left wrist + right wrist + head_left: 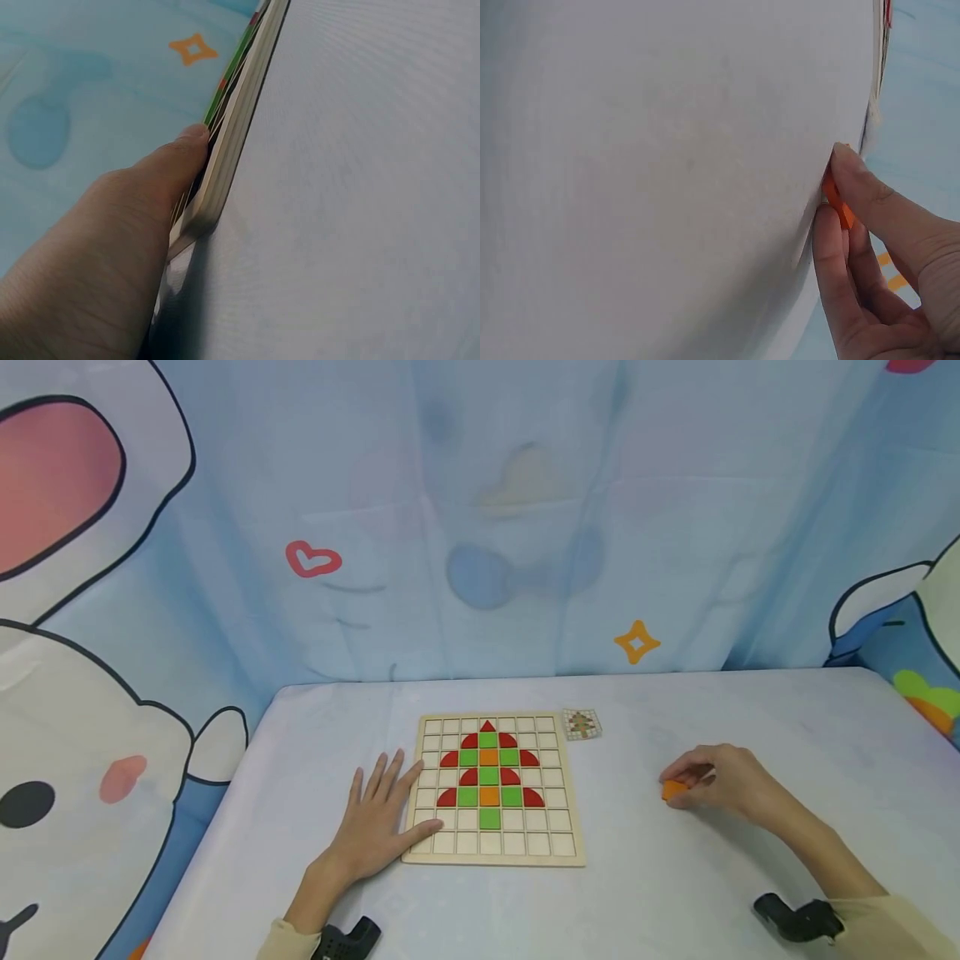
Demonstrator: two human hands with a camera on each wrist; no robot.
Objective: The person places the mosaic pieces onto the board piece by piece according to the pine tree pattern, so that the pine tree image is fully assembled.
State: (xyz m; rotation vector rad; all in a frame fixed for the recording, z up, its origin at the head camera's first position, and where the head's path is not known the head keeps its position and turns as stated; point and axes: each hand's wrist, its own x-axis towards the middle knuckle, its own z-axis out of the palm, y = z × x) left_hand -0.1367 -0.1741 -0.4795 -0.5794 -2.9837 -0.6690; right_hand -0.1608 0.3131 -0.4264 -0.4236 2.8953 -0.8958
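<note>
A wooden grid board (495,860) lies on the table, with green and orange squares and red curved pieces set in its cells as a tree shape; a red triangle (487,727) tops it. My left hand (375,827) rests at the board's left side, fingers spread and straight, the thumb lying over the lower left edge. In the left wrist view the thumb touches the board's rim (229,150). Off to the right, my right hand (723,781) pinches an orange block (673,789) between thumb and fingers, low over the table. The right wrist view shows the block (838,201) partly covered by the fingers.
A small pattern card (582,724) lies at the board's upper right corner. The white-covered table (630,902) ends at a blue printed curtain (525,527) behind it. Black wrist devices (798,918) sit at both sleeves.
</note>
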